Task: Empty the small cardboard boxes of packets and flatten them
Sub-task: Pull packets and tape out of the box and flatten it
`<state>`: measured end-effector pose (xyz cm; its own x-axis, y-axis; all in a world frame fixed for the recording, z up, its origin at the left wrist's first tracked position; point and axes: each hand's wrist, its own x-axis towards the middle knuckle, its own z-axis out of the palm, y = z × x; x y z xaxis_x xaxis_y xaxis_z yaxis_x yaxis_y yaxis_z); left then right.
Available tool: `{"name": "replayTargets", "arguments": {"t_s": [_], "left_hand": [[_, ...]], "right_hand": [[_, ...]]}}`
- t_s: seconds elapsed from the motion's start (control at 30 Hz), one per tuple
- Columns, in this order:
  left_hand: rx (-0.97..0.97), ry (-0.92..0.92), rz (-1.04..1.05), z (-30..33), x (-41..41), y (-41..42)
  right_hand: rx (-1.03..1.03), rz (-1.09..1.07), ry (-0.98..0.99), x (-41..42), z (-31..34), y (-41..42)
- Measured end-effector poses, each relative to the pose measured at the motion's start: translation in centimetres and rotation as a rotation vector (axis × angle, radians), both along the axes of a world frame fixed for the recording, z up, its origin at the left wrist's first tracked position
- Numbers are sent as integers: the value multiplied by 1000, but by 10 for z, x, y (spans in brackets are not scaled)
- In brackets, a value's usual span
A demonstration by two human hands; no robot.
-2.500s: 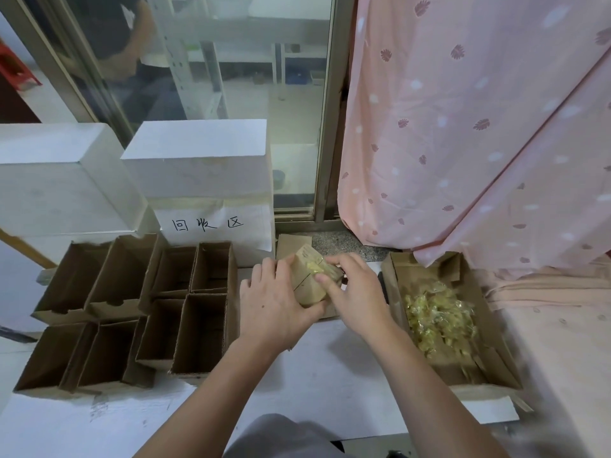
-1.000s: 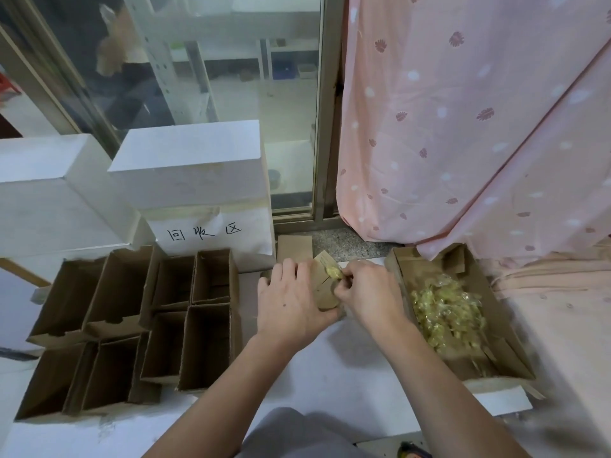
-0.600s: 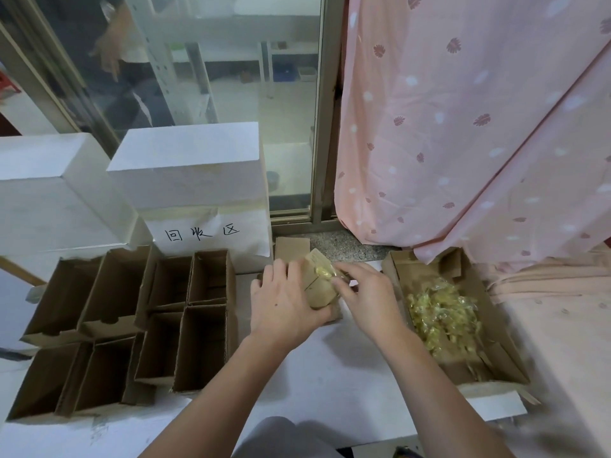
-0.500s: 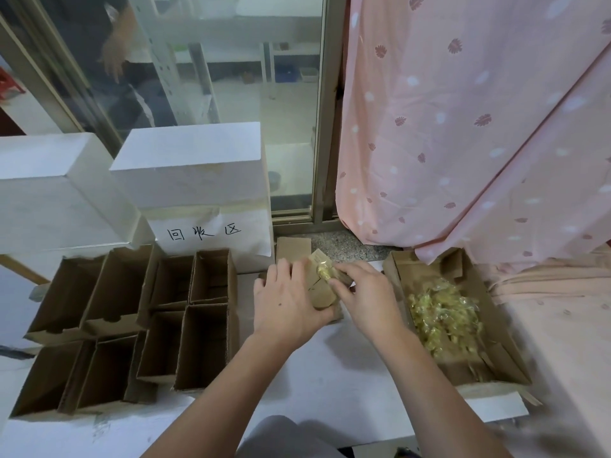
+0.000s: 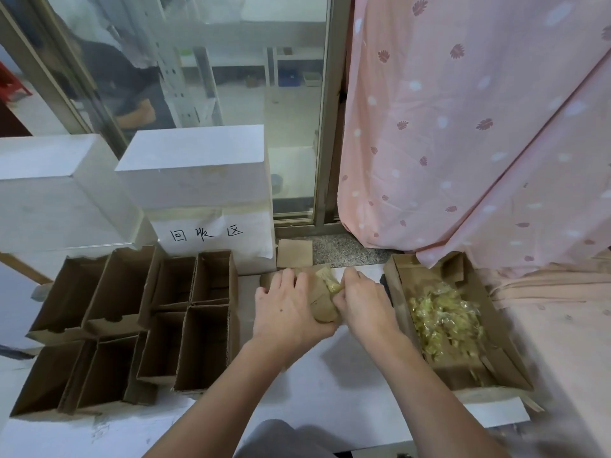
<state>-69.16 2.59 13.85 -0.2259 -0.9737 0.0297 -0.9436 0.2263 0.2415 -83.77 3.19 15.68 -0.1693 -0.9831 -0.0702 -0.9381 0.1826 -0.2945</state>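
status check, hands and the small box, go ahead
Left hand grips small box. Right hand pinches yellow packets at its open end. Nothing in the way.

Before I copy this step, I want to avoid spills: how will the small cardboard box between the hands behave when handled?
The small box is thin cardboard, already creased under the left hand, so it probably buckles easily. It is likely light. A yellow packet pokes out by the right hand, so tipping may spill it.

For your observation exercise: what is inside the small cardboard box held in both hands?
Yellowish packets show at the open end of the small cardboard box. The left hand and right hand cover the rest.
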Motion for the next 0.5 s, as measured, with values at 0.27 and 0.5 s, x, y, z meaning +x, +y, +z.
{"name": "replayTargets", "arguments": {"t_s": [0.27, 0.5], "left_hand": [[62, 151, 1, 21, 7, -11], [-12, 106, 26, 18, 3, -10]], "right_hand": [[-297, 35, -459, -25, -1, 11], [-371, 16, -426, -22, -3, 11]]}}
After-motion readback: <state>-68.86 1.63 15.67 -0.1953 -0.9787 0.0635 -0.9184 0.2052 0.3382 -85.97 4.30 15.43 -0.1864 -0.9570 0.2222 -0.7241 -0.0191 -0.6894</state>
